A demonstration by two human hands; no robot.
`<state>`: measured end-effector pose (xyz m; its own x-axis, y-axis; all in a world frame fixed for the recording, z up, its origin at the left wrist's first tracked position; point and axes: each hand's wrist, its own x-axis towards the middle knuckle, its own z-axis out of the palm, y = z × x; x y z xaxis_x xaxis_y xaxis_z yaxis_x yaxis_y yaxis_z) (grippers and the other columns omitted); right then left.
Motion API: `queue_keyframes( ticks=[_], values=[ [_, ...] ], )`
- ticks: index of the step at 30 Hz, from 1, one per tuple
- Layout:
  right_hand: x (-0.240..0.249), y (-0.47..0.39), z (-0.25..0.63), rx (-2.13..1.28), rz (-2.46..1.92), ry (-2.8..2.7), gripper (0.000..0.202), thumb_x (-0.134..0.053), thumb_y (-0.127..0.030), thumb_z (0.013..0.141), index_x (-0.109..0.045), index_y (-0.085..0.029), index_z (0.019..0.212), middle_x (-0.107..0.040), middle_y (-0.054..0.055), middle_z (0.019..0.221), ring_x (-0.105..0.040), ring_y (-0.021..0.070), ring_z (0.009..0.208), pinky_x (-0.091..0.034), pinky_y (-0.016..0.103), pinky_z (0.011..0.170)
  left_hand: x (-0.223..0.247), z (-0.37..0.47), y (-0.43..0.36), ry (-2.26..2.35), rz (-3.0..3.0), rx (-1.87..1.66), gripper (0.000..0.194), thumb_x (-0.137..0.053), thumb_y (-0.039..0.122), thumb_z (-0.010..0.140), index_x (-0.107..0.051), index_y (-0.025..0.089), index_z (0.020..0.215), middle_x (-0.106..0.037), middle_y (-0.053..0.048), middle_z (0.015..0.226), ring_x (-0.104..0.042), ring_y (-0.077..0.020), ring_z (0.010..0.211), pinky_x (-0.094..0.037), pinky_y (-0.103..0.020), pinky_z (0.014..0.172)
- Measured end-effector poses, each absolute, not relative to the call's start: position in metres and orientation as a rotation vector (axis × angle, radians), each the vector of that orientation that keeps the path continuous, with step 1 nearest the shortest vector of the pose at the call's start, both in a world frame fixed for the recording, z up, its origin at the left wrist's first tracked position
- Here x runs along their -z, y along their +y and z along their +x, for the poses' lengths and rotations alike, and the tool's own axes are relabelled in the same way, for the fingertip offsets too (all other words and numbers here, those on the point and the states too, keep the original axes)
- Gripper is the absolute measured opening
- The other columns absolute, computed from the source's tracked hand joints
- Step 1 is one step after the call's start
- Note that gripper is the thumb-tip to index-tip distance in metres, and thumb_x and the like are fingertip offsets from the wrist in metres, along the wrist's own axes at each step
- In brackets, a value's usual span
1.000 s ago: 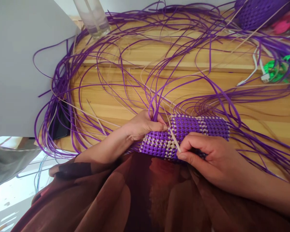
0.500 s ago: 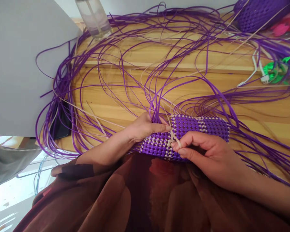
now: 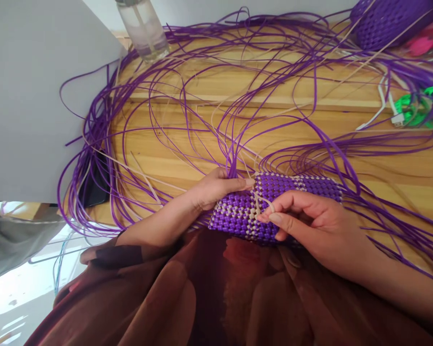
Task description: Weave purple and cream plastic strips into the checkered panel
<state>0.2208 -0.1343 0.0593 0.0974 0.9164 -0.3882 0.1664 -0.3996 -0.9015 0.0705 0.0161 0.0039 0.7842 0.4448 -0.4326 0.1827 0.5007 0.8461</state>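
Note:
A woven panel [image 3: 281,185] of purple and cream plastic strips lies close to my body on the wooden table. At its upper left edge my left hand [image 3: 225,187] is closed, the thumb pressing on the weave and a bunch of loose purple strips [image 3: 232,166] rising from behind it. My right hand [image 3: 306,223] rests over the panel's front half. Thumb and forefinger pinch a cream strip [image 3: 265,199], which bends in a small loop out of the weave. The other fingers of this hand curl beneath, partly hidden.
Long purple strips [image 3: 97,110] sprawl across the wooden table [image 3: 173,158]. A clear bottle [image 3: 144,31] stands at the back left. At the right are a purple woven basket [image 3: 378,24], a white cable [image 3: 397,115] and a green item [image 3: 414,108]. A dark flat object [image 3: 95,190] lies under strips at the left.
My right hand has shifted slightly up and right, and the cream strip's loop stands wider from the weave. My left hand keeps nearly the same place, its thumb slightly higher.

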Motion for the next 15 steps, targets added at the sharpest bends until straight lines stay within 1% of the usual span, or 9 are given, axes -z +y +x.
queue_keyframes(
  ticks=[3, 5, 10, 15],
  values=[
    [-0.0595, -0.1334, 0.2219, -1.339, -1.684, -1.087, 0.018, -0.063, -0.036, 0.090, -0.065, -0.018, 0.087, -0.067, 0.001, 0.075, -0.062, 0.0082, 0.064, -0.050, 0.016, 0.060, -0.0048, 0.0691, 0.0181, 0.629, 1.193, -0.152, 0.026, -0.084, 0.031, 0.061, -0.071, 0.011, 0.072, -0.066, -0.002, 0.068, -0.057, -0.0111, 0.062, -0.044, -0.025, 0.063],
    [-0.0588, -0.1320, 0.2224, -1.357, -1.677, -1.076, 0.019, -0.063, -0.037, 0.090, -0.064, -0.018, 0.085, -0.066, 0.001, 0.072, -0.062, 0.0090, 0.064, -0.051, 0.017, 0.059, -0.0030, 0.0686, 0.0194, 0.609, 1.233, -0.159, 0.023, -0.083, 0.027, 0.060, -0.071, 0.012, 0.072, -0.066, -0.002, 0.068, -0.056, -0.0109, 0.062, -0.044, -0.025, 0.062],
    [-0.0556, -0.1280, 0.2236, -1.416, -1.649, -1.074, 0.021, -0.060, -0.036, 0.091, -0.059, -0.017, 0.082, -0.068, 0.003, 0.082, -0.059, 0.0087, 0.057, -0.050, 0.021, 0.055, 0.0018, 0.0686, 0.0202, 0.607, 1.287, -0.215, 0.019, -0.079, 0.022, 0.062, -0.071, 0.012, 0.076, -0.067, -0.002, 0.072, -0.059, -0.0120, 0.066, -0.046, -0.026, 0.066],
    [-0.0522, -0.1252, 0.2200, -1.465, -1.647, -1.090, 0.020, -0.057, -0.034, 0.092, -0.057, -0.017, 0.081, -0.068, 0.003, 0.081, -0.060, 0.0097, 0.059, -0.052, 0.023, 0.056, 0.0017, 0.0691, 0.0183, 0.649, 1.385, -0.232, 0.018, -0.078, 0.021, 0.063, -0.070, 0.012, 0.076, -0.067, -0.002, 0.071, -0.058, -0.0116, 0.065, -0.046, -0.026, 0.066]
  ],
)
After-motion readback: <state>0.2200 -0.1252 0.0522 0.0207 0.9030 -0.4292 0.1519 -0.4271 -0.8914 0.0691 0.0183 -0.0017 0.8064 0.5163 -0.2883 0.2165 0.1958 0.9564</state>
